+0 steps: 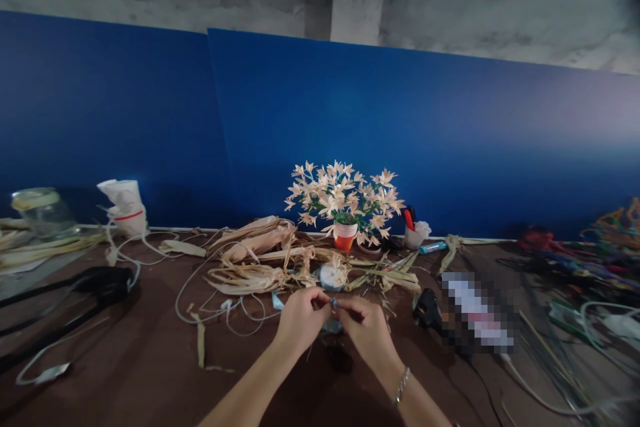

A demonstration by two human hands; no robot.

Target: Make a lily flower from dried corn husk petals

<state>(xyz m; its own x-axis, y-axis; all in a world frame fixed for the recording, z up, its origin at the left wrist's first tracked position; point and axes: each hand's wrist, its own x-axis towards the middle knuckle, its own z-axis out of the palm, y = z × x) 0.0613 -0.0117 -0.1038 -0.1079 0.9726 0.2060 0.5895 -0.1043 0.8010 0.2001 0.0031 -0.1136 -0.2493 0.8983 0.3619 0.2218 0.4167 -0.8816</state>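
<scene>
My left hand (304,315) and my right hand (367,325) meet above the table, fingers pinched together. Between their fingertips is a small bluish-grey piece (334,303), too small to name. A bracelet circles my right wrist. Just beyond the fingers sits a round white-topped container (332,276) among dry corn husks (250,277). Under my hands lies a dark object (340,355), partly shadowed. Farther back stands an orange-and-white striped pot (345,236) with pale husk-like flowers (345,197) on green stems.
A glass jar (43,213) and a white cup (129,217) with cord stand at the back left. Black straps (95,287) lie nearer. To the right are a black plug (427,308), a blurred-out power strip or similar, cables, and coloured cords (620,233). A blue panel (400,127) rises behind.
</scene>
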